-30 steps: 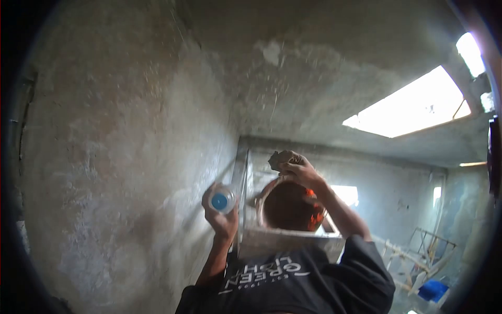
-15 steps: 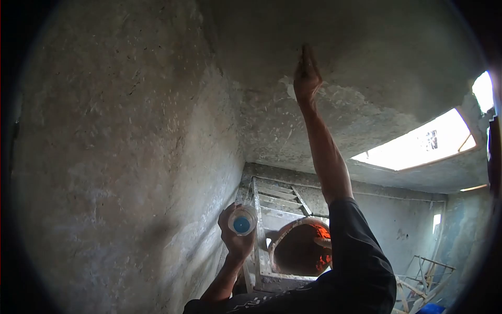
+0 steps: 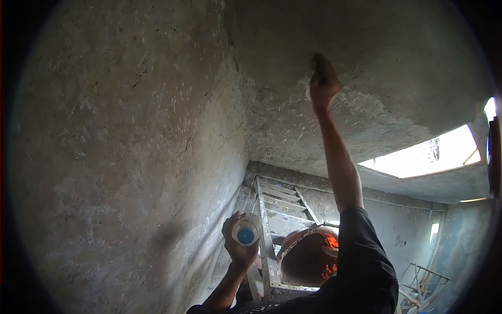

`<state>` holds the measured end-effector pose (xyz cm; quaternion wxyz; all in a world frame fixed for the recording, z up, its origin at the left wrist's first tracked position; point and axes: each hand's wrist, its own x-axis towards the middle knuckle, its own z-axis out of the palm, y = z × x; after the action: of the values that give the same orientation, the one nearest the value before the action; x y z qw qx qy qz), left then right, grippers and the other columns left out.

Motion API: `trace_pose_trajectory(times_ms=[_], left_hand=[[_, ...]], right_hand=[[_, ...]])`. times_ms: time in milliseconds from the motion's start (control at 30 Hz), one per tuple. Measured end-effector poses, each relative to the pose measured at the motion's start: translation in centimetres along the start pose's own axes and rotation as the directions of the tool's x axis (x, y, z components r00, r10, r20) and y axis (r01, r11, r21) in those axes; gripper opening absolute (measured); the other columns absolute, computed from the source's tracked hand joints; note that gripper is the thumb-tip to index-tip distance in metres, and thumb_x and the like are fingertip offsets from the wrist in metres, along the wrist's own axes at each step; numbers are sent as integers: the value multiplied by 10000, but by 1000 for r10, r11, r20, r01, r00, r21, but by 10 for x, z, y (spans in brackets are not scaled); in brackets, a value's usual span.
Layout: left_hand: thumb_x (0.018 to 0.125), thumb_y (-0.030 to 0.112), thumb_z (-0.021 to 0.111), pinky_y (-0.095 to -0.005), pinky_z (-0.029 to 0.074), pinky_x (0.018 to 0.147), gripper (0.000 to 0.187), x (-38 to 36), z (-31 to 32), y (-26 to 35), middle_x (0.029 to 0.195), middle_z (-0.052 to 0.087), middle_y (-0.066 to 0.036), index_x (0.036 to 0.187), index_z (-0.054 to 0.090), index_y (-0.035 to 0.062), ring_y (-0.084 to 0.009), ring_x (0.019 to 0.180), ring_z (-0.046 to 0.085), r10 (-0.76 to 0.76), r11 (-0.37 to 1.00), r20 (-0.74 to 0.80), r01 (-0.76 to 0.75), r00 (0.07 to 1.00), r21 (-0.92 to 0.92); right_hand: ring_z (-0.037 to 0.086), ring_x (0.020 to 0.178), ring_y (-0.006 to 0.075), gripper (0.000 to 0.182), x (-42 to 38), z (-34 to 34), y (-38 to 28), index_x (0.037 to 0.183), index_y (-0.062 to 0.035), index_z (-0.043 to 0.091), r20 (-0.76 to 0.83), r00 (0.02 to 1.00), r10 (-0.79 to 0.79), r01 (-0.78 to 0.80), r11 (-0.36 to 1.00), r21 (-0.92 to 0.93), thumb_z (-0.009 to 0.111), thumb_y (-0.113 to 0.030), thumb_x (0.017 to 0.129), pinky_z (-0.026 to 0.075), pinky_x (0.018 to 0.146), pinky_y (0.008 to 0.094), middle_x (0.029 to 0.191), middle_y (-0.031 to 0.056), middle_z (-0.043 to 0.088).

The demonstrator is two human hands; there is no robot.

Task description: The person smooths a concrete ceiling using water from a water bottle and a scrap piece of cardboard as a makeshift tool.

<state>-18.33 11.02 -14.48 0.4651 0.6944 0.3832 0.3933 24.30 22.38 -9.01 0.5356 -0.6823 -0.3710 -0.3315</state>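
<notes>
My left hand [image 3: 241, 252] is low beside the left wall, its fingers wrapped round a clear plastic cup [image 3: 255, 224]. A round blue patch shows inside the cup. With the arm stretched up, my right hand [image 3: 325, 86] is at the grey plastered ceiling [image 3: 361, 39], close to a pale rough patch. Its fingers are drawn together, dark and a little blurred; I cannot tell what is between them.
Rough grey wall [image 3: 104, 157] fills the left side. A paint-spattered wooden ladder [image 3: 265, 230] stands below, beside a large bucket [image 3: 303, 261] with orange on its inside. At the right are a bright ceiling opening [image 3: 434, 154] and a thin frame [image 3: 426, 282].
My right hand has moved slightly right and down in the view, its fingers now more bent. My left hand still holds the cup. The whole view has shifted slightly.
</notes>
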Motion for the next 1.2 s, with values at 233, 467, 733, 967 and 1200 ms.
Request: trace_pose_trajectory(times_ms=[233, 467, 733, 967, 1200], left_hand=[[703, 50, 800, -390, 450, 950, 651, -4, 0, -3, 1133, 591, -157, 1267, 481, -11, -298, 1079, 571, 58, 996, 48, -61, 997, 72], [714, 39, 785, -394, 452, 964, 637, -2, 2, 4, 1191, 548, -174, 1268, 475, -21, -312, 1084, 570, 4, 1000, 39, -4, 999, 12], [701, 38, 790, -378, 459, 962, 667, -4, 2, -2, 1193, 541, -176, 1282, 468, -24, -308, 1098, 561, 73, 992, 101, -83, 992, 96], [694, 41, 813, -378, 464, 957, 675, -3, 8, 3, 1189, 539, -165, 1275, 474, -8, -298, 1096, 564, 7, 1000, 57, -9, 998, 24], [685, 31, 813, -377, 465, 962, 682, -3, 0, -3, 1210, 524, -159, 1275, 471, -3, -294, 1108, 563, 19, 998, 70, -24, 997, 63]], right_hand=[[640, 1065, 289, 337, 50, -16, 29, 1083, -83, 696, -16, 907, -420, 399, 874, -278, 574, 72, 810, 546, 892, 389, 1163, 83, 661], [619, 1113, 300, 373, -4, -35, 29, 1077, -56, 697, 283, 959, -10, -18, 995, 99, 554, 117, 780, 492, 985, 414, 1195, 104, 649], [552, 1202, 343, 519, 40, -23, 46, 1272, -47, 583, -52, 931, -360, 329, 894, -304, 507, 131, 790, 397, 1078, 454, 1307, 149, 572], [552, 1201, 336, 522, -42, -8, 51, 1280, -42, 567, 363, 898, -249, 290, 955, -62, 514, 140, 794, 411, 1069, 449, 1326, 147, 555], [550, 1206, 332, 486, 38, -30, 42, 1261, -44, 591, -96, 948, -304, 292, 949, -120, 510, 133, 815, 420, 1053, 449, 1319, 146, 562]])
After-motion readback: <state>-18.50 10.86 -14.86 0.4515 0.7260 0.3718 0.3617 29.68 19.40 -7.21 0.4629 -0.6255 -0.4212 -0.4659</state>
